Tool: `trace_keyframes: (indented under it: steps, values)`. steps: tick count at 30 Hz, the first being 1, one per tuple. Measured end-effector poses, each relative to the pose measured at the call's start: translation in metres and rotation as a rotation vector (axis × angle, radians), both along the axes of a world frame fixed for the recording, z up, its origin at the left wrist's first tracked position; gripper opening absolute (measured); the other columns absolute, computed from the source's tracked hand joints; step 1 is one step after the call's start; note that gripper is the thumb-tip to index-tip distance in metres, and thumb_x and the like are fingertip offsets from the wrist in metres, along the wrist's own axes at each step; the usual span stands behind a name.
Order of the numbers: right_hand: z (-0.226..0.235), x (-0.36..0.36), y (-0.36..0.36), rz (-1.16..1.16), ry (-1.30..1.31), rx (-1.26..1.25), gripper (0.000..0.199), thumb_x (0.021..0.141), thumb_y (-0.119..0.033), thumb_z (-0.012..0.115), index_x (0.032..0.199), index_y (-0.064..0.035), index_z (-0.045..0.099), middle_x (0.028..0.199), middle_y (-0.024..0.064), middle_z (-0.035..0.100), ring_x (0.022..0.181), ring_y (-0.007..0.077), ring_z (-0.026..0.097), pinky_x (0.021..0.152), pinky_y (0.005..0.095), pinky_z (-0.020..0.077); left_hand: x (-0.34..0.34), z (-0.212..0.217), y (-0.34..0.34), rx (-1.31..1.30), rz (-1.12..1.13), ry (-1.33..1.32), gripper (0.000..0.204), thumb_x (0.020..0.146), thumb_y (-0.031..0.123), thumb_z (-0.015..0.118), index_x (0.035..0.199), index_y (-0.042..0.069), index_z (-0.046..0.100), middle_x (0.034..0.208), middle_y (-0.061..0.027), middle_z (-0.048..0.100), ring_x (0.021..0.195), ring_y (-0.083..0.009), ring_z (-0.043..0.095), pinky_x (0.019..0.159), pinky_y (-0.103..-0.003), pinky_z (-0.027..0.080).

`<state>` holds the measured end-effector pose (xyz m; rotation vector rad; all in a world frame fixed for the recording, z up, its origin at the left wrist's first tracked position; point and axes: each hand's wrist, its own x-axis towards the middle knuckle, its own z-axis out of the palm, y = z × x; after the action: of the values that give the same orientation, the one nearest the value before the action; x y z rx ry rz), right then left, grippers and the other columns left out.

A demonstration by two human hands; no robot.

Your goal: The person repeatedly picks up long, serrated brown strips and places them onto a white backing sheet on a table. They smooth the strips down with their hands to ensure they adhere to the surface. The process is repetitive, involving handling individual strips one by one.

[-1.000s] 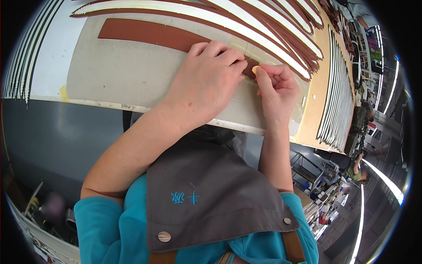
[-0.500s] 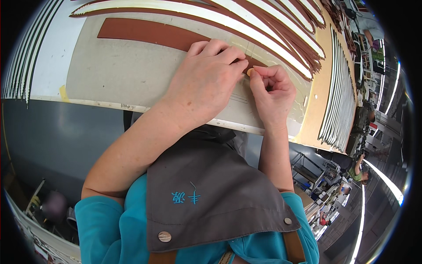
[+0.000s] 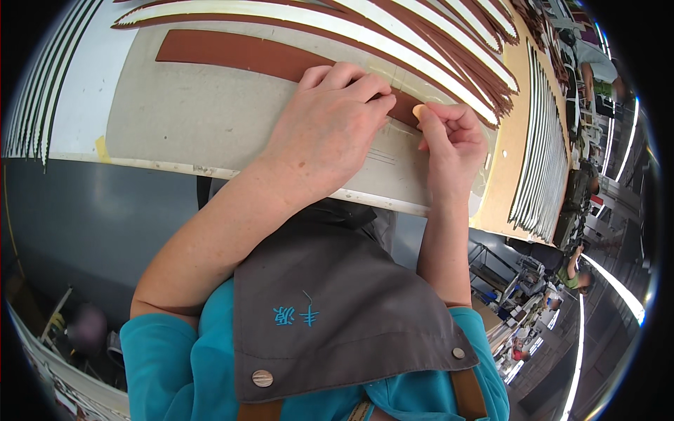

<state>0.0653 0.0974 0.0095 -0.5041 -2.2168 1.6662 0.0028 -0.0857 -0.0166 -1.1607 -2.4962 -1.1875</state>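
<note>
A long reddish-brown strip (image 3: pixel 232 55), like leather, lies flat on the grey work mat (image 3: pixel 189 112), its right part running under my hands. My left hand (image 3: pixel 330 119) rests on the strip with bent fingers, holding it down; its fingertips are partly hidden. Between thumb and forefinger, my right hand (image 3: pixel 453 137) pinches a small, pale tan piece with a rounded edge (image 3: pixel 420 111). That piece is at the strip's right part, a little right of my left fingertips. Most of it is covered by my fingers, so its kind does not show.
Beyond the strip lie several brown strips with white middles and toothed ends (image 3: pixel 449 77). Rows of dark-and-white strips hang over the table at right (image 3: pixel 540 161) and left (image 3: pixel 35 91). Yellow tape (image 3: pixel 102 149) marks the table's front edge. Other people are far off at right.
My right hand has slid to the right along the strip with the tan piece, uncovering more of the strip. My left hand has stayed in place.
</note>
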Motion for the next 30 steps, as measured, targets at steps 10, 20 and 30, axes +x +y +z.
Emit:
trace_keyframes:
  steps: [10,20,30]
  values:
    - [0.002,-0.029,-0.003,-0.014,-0.100,0.100,0.008,0.091,-0.005,0.076,0.092,0.0001,0.070,0.076,-0.0016,0.067,0.064,0.0007,0.056,0.058,0.0175,0.0453,0.001,-0.001,0.000,0.001,-0.001,0.026,0.028,0.094,0.012,0.069,0.121,0.008,0.073,0.121,-0.0004,0.066,0.117,-0.0241,0.057,0.103,-0.042,0.043]
    - [-0.004,-0.033,-0.003,-0.002,-0.133,0.292,0.008,0.091,-0.005,0.076,0.093,0.0011,0.071,0.077,0.0001,0.069,0.064,0.0018,0.057,0.058,0.0187,0.0475,0.001,0.001,0.000,0.003,-0.004,0.014,0.030,0.093,0.013,0.070,0.122,0.007,0.072,0.120,-0.0006,0.065,0.117,-0.0240,0.057,0.103,-0.042,0.043]
    - [0.012,0.039,0.095,-0.280,0.085,0.182,0.013,0.094,-0.007,0.077,0.102,0.0014,0.072,0.080,0.0028,0.071,0.063,0.0042,0.060,0.056,0.0184,0.0465,0.002,-0.001,0.001,0.007,-0.007,0.009,0.029,0.094,0.014,0.069,0.123,0.010,0.072,0.125,-0.0003,0.066,0.120,-0.0249,0.056,0.104,-0.043,0.042]
